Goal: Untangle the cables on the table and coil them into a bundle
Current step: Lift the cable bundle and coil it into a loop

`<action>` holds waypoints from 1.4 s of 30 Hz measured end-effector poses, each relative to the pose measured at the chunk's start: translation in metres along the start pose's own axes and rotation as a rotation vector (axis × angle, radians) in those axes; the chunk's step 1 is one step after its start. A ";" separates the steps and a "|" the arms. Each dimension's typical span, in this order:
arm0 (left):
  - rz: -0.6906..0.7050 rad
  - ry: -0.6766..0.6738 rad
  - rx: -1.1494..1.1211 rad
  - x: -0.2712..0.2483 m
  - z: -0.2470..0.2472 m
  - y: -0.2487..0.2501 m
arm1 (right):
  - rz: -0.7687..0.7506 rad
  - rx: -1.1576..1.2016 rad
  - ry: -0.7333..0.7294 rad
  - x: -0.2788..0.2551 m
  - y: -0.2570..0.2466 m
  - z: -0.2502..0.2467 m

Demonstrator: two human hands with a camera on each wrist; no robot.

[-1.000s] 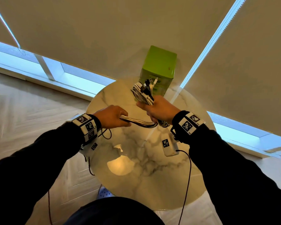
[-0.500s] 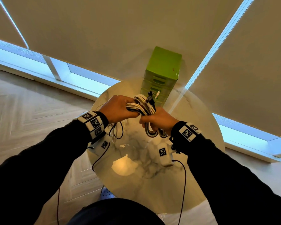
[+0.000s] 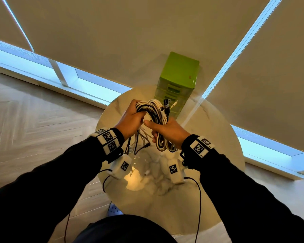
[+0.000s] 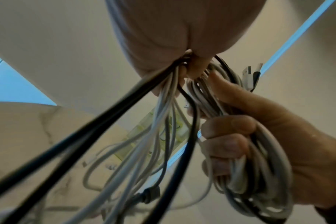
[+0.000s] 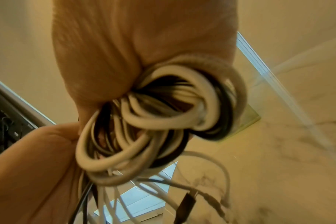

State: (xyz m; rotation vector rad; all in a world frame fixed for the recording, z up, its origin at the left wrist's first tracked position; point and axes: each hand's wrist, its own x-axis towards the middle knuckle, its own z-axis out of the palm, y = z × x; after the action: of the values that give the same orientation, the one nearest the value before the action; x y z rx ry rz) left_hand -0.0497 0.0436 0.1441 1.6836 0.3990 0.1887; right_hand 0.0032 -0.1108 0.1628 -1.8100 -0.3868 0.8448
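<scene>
A coil of white and black cables (image 3: 156,118) hangs above the round marble table (image 3: 209,155). My right hand (image 3: 168,132) grips the coil's lower part, thumb stretched left; the coil (image 5: 163,113) fills the right wrist view. My left hand (image 3: 132,118) holds the strands at the coil's top left, fingers curled over them. Loose cable tails (image 3: 139,141) hang below my left hand toward the table; in the left wrist view these tails (image 4: 125,136) run down from the fist beside the right hand (image 4: 259,151). Plug ends (image 3: 167,104) stick up from the coil's top.
A green drawer box (image 3: 179,79) stands at the table's far edge, just behind the coil. Beige blinds and window strips lie beyond. Wooden floor lies to the left. Thin black leads hang from my wrists over the table's near edge.
My left hand has swung up and over from beside the coil to its top left, carrying the strands around. Both hands have drawn closer together, and the coil looks fuller.
</scene>
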 end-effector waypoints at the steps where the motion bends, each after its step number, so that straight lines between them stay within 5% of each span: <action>1: -0.006 0.033 -0.027 -0.001 0.002 0.002 | -0.024 -0.018 0.006 0.001 -0.001 0.002; 10: -0.061 0.128 -0.269 -0.007 0.011 0.011 | -0.030 -0.171 0.039 0.012 0.002 0.012; 23: -0.301 0.058 -0.357 -0.010 0.010 0.016 | 0.005 -0.231 0.046 0.034 0.025 0.032; 34: -0.167 -0.121 -0.129 -0.009 -0.001 0.024 | -0.097 0.282 0.084 0.014 0.022 0.048; 42: -0.169 -0.200 -0.018 -0.004 -0.002 0.016 | -0.077 0.292 0.064 0.007 0.018 0.057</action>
State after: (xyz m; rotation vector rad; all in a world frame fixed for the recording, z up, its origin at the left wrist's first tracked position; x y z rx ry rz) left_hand -0.0518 0.0419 0.1610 1.6243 0.3857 -0.0993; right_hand -0.0340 -0.0751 0.1323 -1.5381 -0.2748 0.7462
